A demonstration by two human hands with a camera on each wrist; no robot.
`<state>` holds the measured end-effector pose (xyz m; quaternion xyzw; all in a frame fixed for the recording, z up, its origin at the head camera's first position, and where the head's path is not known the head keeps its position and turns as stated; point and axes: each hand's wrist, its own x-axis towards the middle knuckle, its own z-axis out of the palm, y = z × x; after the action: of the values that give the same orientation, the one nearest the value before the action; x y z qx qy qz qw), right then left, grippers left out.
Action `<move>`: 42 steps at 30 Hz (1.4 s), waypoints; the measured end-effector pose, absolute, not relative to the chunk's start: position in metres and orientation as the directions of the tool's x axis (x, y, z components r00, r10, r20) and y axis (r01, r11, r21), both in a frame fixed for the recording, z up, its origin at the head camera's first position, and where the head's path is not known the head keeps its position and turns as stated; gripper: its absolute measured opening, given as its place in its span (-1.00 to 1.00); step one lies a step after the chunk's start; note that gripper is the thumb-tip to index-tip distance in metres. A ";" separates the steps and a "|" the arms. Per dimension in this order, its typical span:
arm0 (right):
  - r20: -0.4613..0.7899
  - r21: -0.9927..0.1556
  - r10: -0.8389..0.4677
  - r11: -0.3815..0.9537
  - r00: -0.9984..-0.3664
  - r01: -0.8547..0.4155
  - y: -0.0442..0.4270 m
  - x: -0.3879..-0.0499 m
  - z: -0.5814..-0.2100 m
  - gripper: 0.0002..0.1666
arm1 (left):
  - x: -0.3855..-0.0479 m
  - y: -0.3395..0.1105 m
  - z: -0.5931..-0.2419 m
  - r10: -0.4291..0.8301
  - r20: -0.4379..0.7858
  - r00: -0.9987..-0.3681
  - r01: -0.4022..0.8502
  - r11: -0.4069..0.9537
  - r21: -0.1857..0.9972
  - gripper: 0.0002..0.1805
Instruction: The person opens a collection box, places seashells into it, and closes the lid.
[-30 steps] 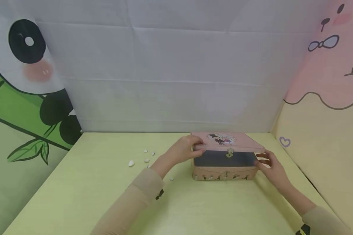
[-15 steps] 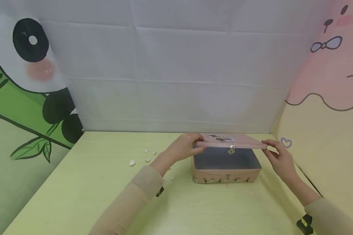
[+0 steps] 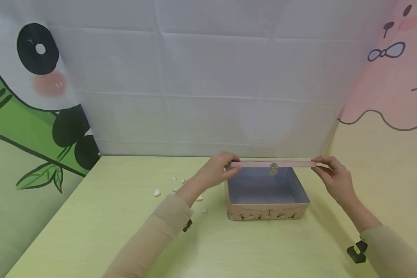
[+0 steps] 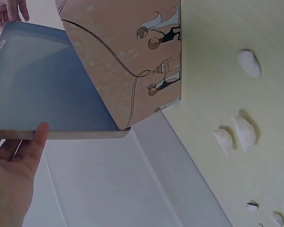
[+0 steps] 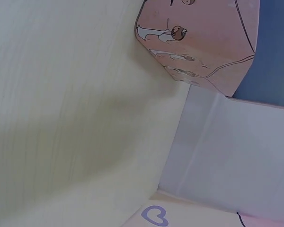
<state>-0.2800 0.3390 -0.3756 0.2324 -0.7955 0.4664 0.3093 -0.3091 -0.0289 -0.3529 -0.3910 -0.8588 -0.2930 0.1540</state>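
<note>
Between left grip point(image 3: 213, 172) and right grip point(image 3: 336, 180) | lid point(image 3: 255, 164), tilted up | box point(image 3: 268, 211) below

Pale yellow tabletop point(image 3: 83, 231); small white pieces point(image 3: 157, 192) scattered left of its middle. Creased white backdrop point(image 3: 212, 73) behind. Left wall point(image 3: 3, 224): black eye patch point(image 3: 28, 44), pink cheek point(image 3: 48, 85), green leaf point(image 3: 34, 180). Right wall point(image 3: 389, 173): pink figure point(image 3: 385, 88), pale bow tie point(image 3: 394, 50), purple heart outline point(image 5: 146, 212) low down.

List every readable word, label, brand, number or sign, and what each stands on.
No words, labels, brands or numbers can be read.
Nearest to a sign: purple heart outline on the side wall.
The box shows figures, no legible lettering; any marks on its clasp are too small to read.
</note>
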 end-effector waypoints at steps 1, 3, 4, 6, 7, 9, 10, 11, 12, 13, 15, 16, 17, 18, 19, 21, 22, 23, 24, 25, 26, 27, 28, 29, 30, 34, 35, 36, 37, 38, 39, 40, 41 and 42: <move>0.710 -0.599 -0.077 0.457 -0.700 -0.658 0.339 -0.281 -0.374 -0.62 | -0.309 -0.030 -0.354 0.579 0.510 -0.636 0.770 0.514 0.377 -0.75; 0.711 -0.604 -0.072 0.447 -0.700 -0.660 0.338 -0.281 -0.371 -0.62 | -0.308 -0.032 -0.356 0.568 0.543 -0.619 0.783 0.504 0.365 -0.74; 0.711 -0.604 -0.073 0.446 -0.699 -0.661 0.336 -0.280 -0.368 -0.63 | -0.308 -0.033 -0.357 0.560 0.556 -0.614 0.785 0.506 0.357 -0.73; 0.706 -0.610 -0.069 0.446 -0.705 -0.655 0.332 -0.278 -0.362 -0.65 | -0.306 -0.036 -0.358 0.537 0.576 -0.616 0.779 0.525 0.343 -0.70; 0.700 -0.612 -0.065 0.458 -0.711 -0.645 0.330 -0.276 -0.359 -0.66 | -0.304 -0.037 -0.358 0.524 0.580 -0.624 0.770 0.541 0.339 -0.67; 0.688 -0.620 -0.052 0.477 -0.724 -0.623 0.325 -0.273 -0.352 -0.69 | -0.300 -0.040 -0.358 0.496 0.575 -0.650 0.742 0.575 0.343 -0.60; 0.683 -0.621 -0.047 0.490 -0.729 -0.612 0.323 -0.271 -0.348 -0.70 | -0.298 -0.042 -0.358 0.481 0.564 -0.671 0.723 0.592 0.356 -0.56; 0.677 -0.624 -0.042 0.496 -0.735 -0.603 0.321 -0.270 -0.345 -0.71 | -0.295 -0.043 -0.358 0.462 0.551 -0.695 0.701 0.607 0.375 -0.52; 0.671 -0.628 -0.036 0.504 -0.741 -0.593 0.320 -0.270 -0.343 -0.72 | -0.293 -0.045 -0.359 0.442 0.532 -0.723 0.674 0.621 0.401 -0.49; 0.668 -0.632 -0.031 0.504 -0.743 -0.589 0.320 -0.270 -0.341 -0.73 | -0.291 -0.046 -0.360 0.421 0.509 -0.750 0.646 0.631 0.429 -0.46; 0.662 -0.640 -0.026 0.501 -0.749 -0.583 0.319 -0.271 -0.338 -0.74 | -0.288 -0.047 -0.363 0.379 0.446 -0.811 0.576 0.651 0.495 -0.41; 0.661 -0.643 -0.027 0.495 -0.750 -0.584 0.320 -0.272 -0.337 -0.74 | -0.286 -0.048 -0.366 0.363 0.411 -0.836 0.543 0.652 0.529 -0.39; 0.658 -0.653 -0.027 0.477 -0.753 -0.588 0.320 -0.275 -0.337 -0.74 | -0.285 -0.049 -0.370 0.351 0.374 -0.859 0.510 0.652 0.561 -0.38; 0.657 -0.664 -0.025 0.455 -0.754 -0.594 0.321 -0.277 -0.338 -0.74 | -0.283 -0.049 -0.374 0.346 0.335 -0.876 0.482 0.651 0.587 -0.37; 0.656 -0.675 -0.024 0.427 -0.754 -0.601 0.323 -0.280 -0.339 -0.74 | -0.281 -0.049 -0.379 0.346 0.297 -0.890 0.455 0.650 0.609 -0.36; 0.654 -0.698 -0.016 0.371 -0.756 -0.612 0.326 -0.287 -0.342 -0.74 | -0.277 -0.049 -0.390 0.358 0.218 -0.908 0.408 0.637 0.654 -0.33; 0.652 -0.712 -0.011 0.332 -0.758 -0.618 0.327 -0.291 -0.345 -0.74 | -0.275 -0.049 -0.395 0.368 0.183 -0.912 0.388 0.627 0.675 -0.32; 0.651 -0.723 -0.004 0.301 -0.759 -0.621 0.328 -0.294 -0.347 -0.73 | -0.273 -0.048 -0.400 0.378 0.149 -0.914 0.368 0.615 0.698 -0.30; 0.649 -0.733 0.003 0.270 -0.761 -0.624 0.329 -0.297 -0.349 -0.74 | -0.270 -0.048 -0.405 0.389 0.121 -0.913 0.352 0.603 0.716 -0.29; 0.646 -0.741 0.010 0.246 -0.763 -0.624 0.330 -0.300 -0.351 -0.74 | -0.268 -0.047 -0.409 0.400 0.095 -0.912 0.336 0.592 0.732 -0.27; 0.643 -0.750 0.017 0.216 -0.766 -0.625 0.331 -0.302 -0.352 -0.74 | -0.266 -0.046 -0.413 0.414 0.075 -0.907 0.326 0.578 0.748 -0.26; 0.640 -0.758 0.026 0.188 -0.768 -0.625 0.331 -0.303 -0.352 -0.75 | -0.265 -0.045 -0.416 0.430 0.062 -0.901 0.321 0.563 0.762 -0.25; 0.636 -0.765 0.033 0.160 -0.771 -0.624 0.330 -0.304 -0.352 -0.75 | -0.263 -0.044 -0.418 0.442 0.053 -0.895 0.318 0.551 0.772 -0.24; 0.634 -0.768 0.038 0.145 -0.772 -0.624 0.330 -0.305 -0.353 -0.75 | -0.261 -0.044 -0.421 0.454 0.049 -0.890 0.320 0.542 0.777 -0.23; 0.633 -0.771 0.044 0.130 -0.773 -0.624 0.329 -0.306 -0.353 -0.75 | -0.260 -0.044 -0.423 0.465 0.050 -0.884 0.326 0.536 0.779 -0.23; 0.627 -0.778 0.073 0.116 -0.775 -0.618 0.327 -0.308 -0.353 -0.77 | -0.257 -0.043 -0.427 0.481 0.064 -0.875 0.334 0.502 0.797 -0.23; 0.624 -0.780 0.078 0.118 -0.777 -0.615 0.327 -0.309 -0.353 -0.78 | -0.257 -0.043 -0.428 0.478 0.066 -0.876 0.332 0.498 0.801 -0.24; 0.622 -0.782 0.083 0.121 -0.779 -0.611 0.327 -0.309 -0.353 -0.79 | -0.257 -0.043 -0.429 0.474 0.067 -0.878 0.326 0.489 0.809 -0.24; 0.617 -0.785 0.087 0.124 -0.782 -0.606 0.326 -0.310 -0.352 -0.79 | -0.256 -0.043 -0.429 0.471 0.071 -0.879 0.324 0.482 0.814 -0.24; 0.613 -0.789 0.090 0.128 -0.785 -0.601 0.326 -0.311 -0.352 -0.80 | -0.256 -0.043 -0.430 0.466 0.068 -0.882 0.315 0.476 0.821 -0.24; 0.609 -0.791 0.091 0.142 -0.788 -0.595 0.326 -0.312 -0.351 -0.80 | -0.255 -0.043 -0.430 0.461 0.067 -0.885 0.308 0.471 0.827 -0.23; 0.605 -0.794 0.090 0.151 -0.791 -0.589 0.326 -0.313 -0.351 -0.80 | -0.255 -0.043 -0.430 0.457 0.065 -0.887 0.301 0.465 0.833 -0.23; 0.600 -0.796 0.090 0.158 -0.795 -0.584 0.327 -0.313 -0.351 -0.80 | -0.255 -0.043 -0.431 0.455 0.065 -0.888 0.297 0.459 0.837 -0.24; 0.595 -0.799 0.090 0.167 -0.799 -0.577 0.327 -0.314 -0.350 -0.79 | -0.255 -0.043 -0.430 0.454 0.063 -0.889 0.290 0.451 0.844 -0.25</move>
<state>-0.3141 0.3273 -0.3502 0.1704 -0.7152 0.6227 0.2678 -0.2555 -0.0431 -0.4304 -0.2194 -0.8475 -0.4756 -0.0860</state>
